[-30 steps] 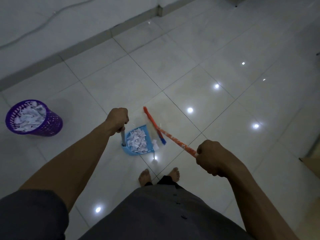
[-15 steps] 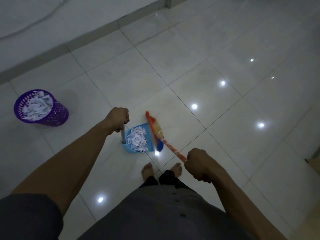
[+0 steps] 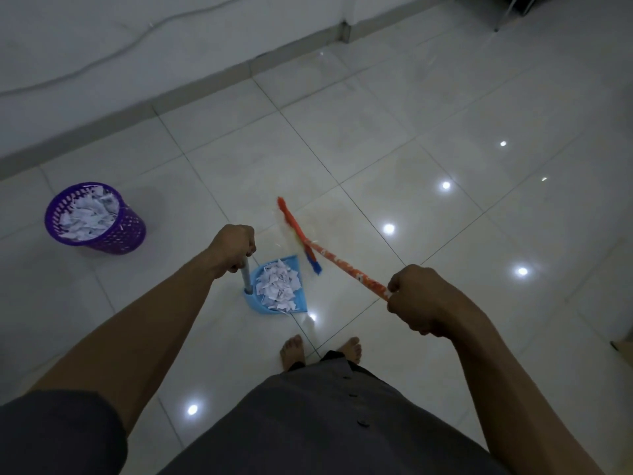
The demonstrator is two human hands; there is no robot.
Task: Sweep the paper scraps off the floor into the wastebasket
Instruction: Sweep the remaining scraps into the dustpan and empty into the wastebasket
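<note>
Head view: we find torn white paper scraps heaped in the blue dustpan. The left hand grips its handle and the right hand grips the broom. The wastebasket stands at ten o'clock, with open floor tiles toward two.

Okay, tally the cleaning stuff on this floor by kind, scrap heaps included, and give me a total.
Wastebasket: 1
Dustpan: 1
Broom: 1
Scrap heaps: 2, one in the wastebasket, one in the dustpan
Total: 5
</note>
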